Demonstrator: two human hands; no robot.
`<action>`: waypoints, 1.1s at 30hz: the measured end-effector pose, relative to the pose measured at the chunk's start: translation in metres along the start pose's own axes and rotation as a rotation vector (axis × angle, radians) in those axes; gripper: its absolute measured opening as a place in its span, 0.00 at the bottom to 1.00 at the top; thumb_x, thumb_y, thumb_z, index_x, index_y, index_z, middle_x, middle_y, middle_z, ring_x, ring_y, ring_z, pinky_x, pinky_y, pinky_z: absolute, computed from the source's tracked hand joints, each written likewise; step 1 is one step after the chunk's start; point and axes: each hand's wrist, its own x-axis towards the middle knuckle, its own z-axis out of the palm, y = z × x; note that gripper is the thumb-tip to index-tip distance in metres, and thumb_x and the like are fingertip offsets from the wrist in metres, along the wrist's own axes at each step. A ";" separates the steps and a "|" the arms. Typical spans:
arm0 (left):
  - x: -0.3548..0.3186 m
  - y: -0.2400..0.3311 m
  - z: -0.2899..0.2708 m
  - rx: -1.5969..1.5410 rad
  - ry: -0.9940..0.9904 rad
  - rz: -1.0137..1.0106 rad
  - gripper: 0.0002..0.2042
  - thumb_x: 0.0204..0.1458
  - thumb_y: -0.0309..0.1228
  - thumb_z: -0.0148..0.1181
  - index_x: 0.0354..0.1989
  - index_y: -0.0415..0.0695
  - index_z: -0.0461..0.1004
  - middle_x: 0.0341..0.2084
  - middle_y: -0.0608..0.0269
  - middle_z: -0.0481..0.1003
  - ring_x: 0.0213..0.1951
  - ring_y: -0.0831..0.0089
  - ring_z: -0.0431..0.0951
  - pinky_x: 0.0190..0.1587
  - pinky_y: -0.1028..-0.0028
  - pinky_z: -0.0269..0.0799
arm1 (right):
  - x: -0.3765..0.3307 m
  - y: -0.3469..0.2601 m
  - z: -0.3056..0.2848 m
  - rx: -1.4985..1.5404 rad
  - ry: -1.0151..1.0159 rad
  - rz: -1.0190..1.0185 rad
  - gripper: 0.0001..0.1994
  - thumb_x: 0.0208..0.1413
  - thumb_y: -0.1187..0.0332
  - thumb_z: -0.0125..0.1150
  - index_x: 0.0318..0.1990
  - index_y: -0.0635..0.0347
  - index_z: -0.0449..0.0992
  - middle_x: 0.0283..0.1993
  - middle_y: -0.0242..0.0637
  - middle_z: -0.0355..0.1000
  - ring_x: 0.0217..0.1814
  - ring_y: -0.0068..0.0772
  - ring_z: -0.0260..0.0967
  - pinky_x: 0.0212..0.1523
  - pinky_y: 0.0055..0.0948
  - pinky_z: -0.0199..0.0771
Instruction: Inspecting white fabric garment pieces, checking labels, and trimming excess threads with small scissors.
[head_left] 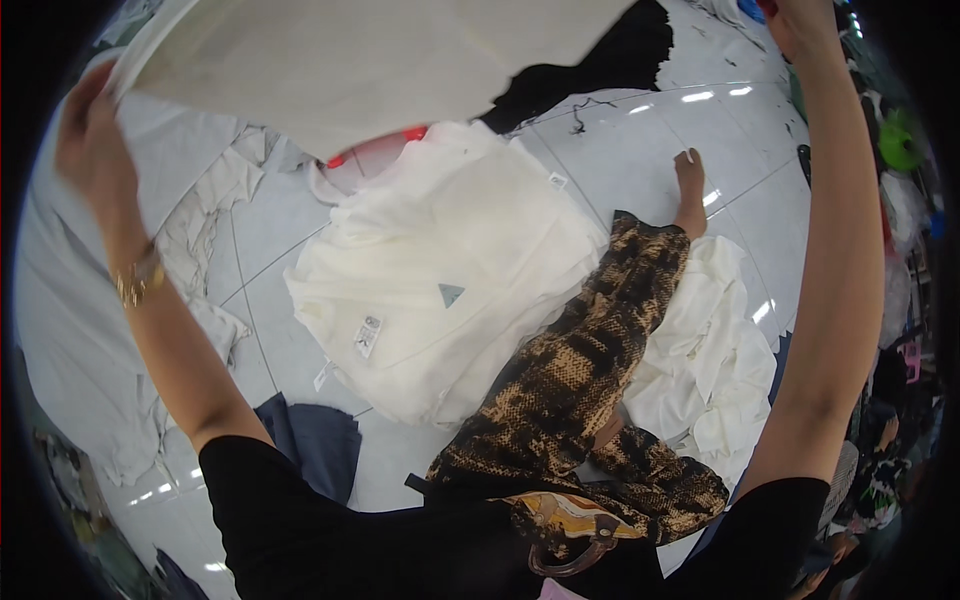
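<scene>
A large white cloth (pixel 370 65) is spread in the air across the top of the view. My left hand (pixel 98 150), slightly blurred, is closed on its left edge. My right hand (pixel 798 28) is raised at the upper right, its fingers cut off by the top rim, so whatever it holds is hidden. On the floor below the cloth lies a pile of white garments (pixel 440 270) with small labels and a grey triangular tag (pixel 450 296). My leg in black-and-tan patterned trousers (pixel 570 350) stretches along the pile's right side.
Crumpled white fabric (pixel 705 350) lies right of my leg. More pale cloth (pixel 80 290) covers the left floor, with a dark blue piece (pixel 315 445) near my left elbow. A black cloth (pixel 595 75) is at the top. Assorted items, including something green (pixel 900 140), line the right rim.
</scene>
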 end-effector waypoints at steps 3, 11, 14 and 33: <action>-0.048 0.053 -0.073 0.192 -0.051 -0.002 0.08 0.49 0.18 0.48 0.36 0.32 0.72 0.32 0.56 0.74 0.35 0.74 0.73 0.40 0.80 0.69 | -0.027 0.063 0.029 0.116 -0.066 0.100 0.08 0.53 0.75 0.46 0.40 0.66 0.63 0.30 0.43 0.70 0.30 0.36 0.74 0.09 0.23 0.69; -0.283 0.145 -0.040 0.156 -1.382 -0.689 0.09 0.38 0.17 0.51 0.30 0.39 0.71 0.23 0.56 0.72 0.25 0.68 0.73 0.28 0.73 0.68 | -0.193 0.294 0.038 -0.266 -0.226 0.733 0.12 0.40 0.78 0.52 0.35 0.59 0.74 0.25 0.38 0.71 0.16 0.33 0.70 0.17 0.28 0.71; -0.313 0.148 -0.055 0.060 -1.682 -0.631 0.08 0.40 0.23 0.58 0.31 0.40 0.71 0.23 0.55 0.72 0.25 0.66 0.73 0.29 0.71 0.69 | -0.242 0.296 0.049 -0.054 -0.060 0.806 0.10 0.43 0.79 0.49 0.35 0.63 0.72 0.25 0.37 0.69 0.16 0.29 0.68 0.13 0.26 0.69; -0.447 0.288 0.254 -0.680 -1.623 -1.041 0.19 0.54 0.40 0.46 0.45 0.35 0.67 0.37 0.54 0.72 0.39 0.72 0.72 0.37 0.75 0.67 | -0.445 0.149 -0.177 -0.743 0.359 0.474 0.09 0.40 0.69 0.64 0.26 0.62 0.70 0.21 0.39 0.63 0.21 0.37 0.62 0.22 0.30 0.62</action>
